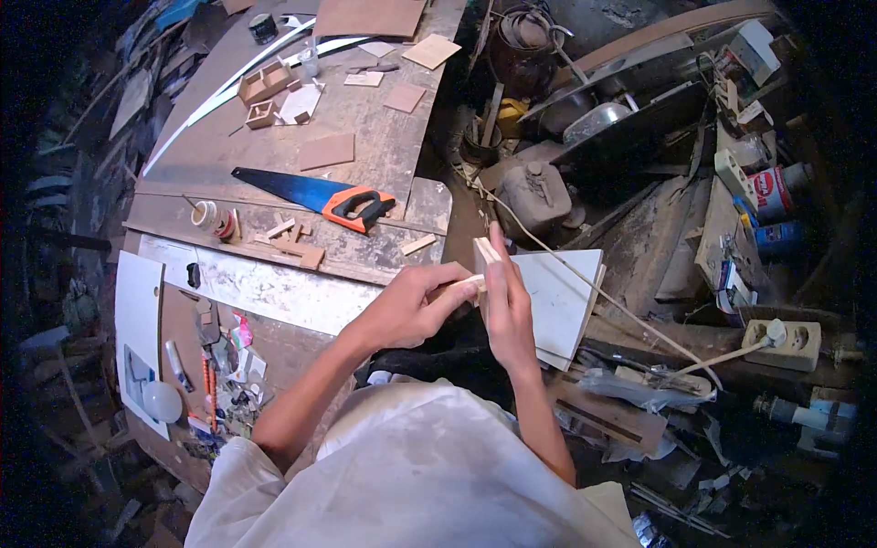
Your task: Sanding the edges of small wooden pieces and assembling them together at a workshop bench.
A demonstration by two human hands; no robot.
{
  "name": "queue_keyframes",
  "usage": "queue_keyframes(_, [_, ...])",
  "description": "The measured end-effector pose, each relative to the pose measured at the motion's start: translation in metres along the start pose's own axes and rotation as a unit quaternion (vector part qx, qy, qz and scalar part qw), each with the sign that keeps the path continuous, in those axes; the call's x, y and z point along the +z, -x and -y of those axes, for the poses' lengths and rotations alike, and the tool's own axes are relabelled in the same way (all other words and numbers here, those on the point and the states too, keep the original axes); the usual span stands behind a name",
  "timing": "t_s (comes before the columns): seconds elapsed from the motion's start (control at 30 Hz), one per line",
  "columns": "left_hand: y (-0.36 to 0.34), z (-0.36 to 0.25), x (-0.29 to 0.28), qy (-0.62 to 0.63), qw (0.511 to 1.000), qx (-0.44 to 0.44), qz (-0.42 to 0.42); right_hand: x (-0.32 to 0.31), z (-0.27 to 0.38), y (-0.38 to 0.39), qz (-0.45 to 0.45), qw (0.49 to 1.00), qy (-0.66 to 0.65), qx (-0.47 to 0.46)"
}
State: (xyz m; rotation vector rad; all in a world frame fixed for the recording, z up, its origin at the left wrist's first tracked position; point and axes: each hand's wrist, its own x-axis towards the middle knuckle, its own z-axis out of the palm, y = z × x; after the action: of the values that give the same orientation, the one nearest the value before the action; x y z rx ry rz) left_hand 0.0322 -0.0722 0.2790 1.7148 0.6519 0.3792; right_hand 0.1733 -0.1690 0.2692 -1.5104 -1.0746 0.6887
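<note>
My left hand (420,306) pinches a small pale wooden strip (473,283) at the middle of the view. My right hand (505,310) grips a flat pale wooden piece (484,251) held upright, its edge facing up. The strip is at the face of the upright piece; I cannot tell whether they touch. Beyond my hands on the workbench (384,137) lie a hand saw (301,192) with an orange and black handle, a loose wooden stick (418,244), small offcuts (292,247) and an open pot (212,219) with a stick in it.
Small wooden boxes (265,84) and panels (365,18) lie farther up the bench. A lower board (183,301) holds cluttered small items. At right are white boards (557,310), a jerrycan (534,196), a cable across the space, a power strip (781,345), cans (776,192) and scrap wood.
</note>
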Motion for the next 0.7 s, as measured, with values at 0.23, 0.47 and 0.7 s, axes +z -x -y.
queue_keyframes(0.23, [-0.005,-0.012,-0.004,0.016,1.000,-0.006,0.024,-0.003,-0.002,-0.005,0.027,0.991,-0.054,0.120])
queue_keyframes(0.47, [-0.007,-0.016,-0.010,0.010,0.999,-0.017,0.050,-0.008,0.008,-0.014,0.035,0.996,0.013,0.082])
queue_keyframes(0.7, [-0.004,-0.013,-0.014,0.005,0.999,-0.027,0.033,0.003,0.002,-0.021,0.008,0.999,0.007,0.033])
